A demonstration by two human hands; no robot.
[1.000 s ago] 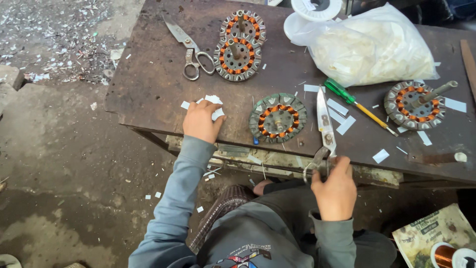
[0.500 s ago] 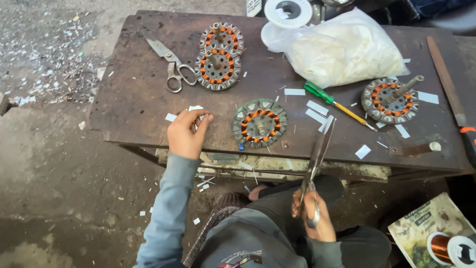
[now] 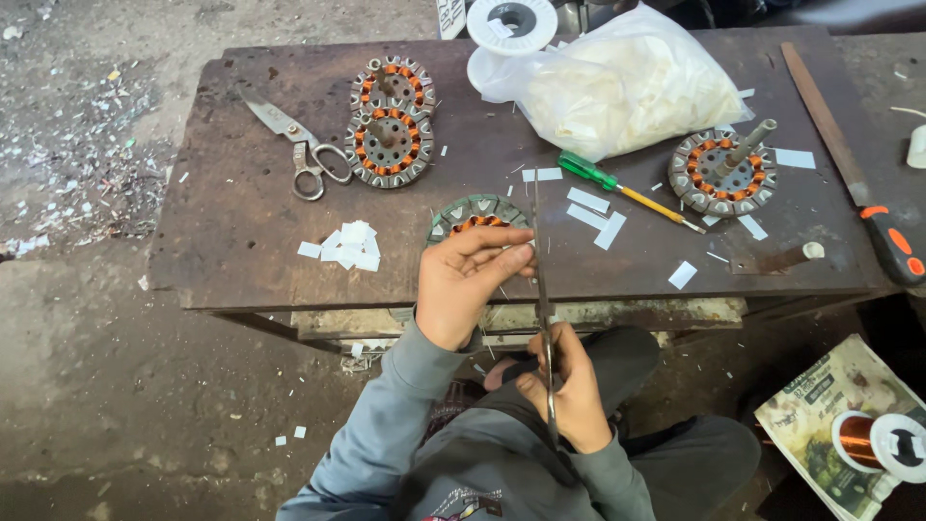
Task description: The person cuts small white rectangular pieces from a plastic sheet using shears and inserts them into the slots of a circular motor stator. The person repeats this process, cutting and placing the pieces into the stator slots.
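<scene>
My right hand [image 3: 571, 394] grips the handles of a long pair of scissors [image 3: 541, 280], held over my lap with the blades pointing up and away from me. My left hand [image 3: 470, 282] is raised in front of the table edge, fingertips pinched against the scissor blades; whatever small piece it holds is hidden by the fingers. Just behind that hand a round motor stator [image 3: 475, 214] with copper windings lies on the rusty metal table [image 3: 231, 241]. A small heap of white paper pieces [image 3: 349, 246] lies to the left of it.
Two stacked stators [image 3: 390, 116] and a second pair of scissors [image 3: 299, 145] lie at back left. A green-handled screwdriver [image 3: 627, 191], another stator [image 3: 725, 174], a plastic bag of white strips [image 3: 617, 82], a white spool [image 3: 511, 21] and a file [image 3: 849, 164] sit to the right. A copper wire spool [image 3: 878, 442] lies on the floor.
My left hand left the paper pieces on the table and rose to the scissor blades. My right hand turned the scissors upright and brought them to the middle, in front of me.
</scene>
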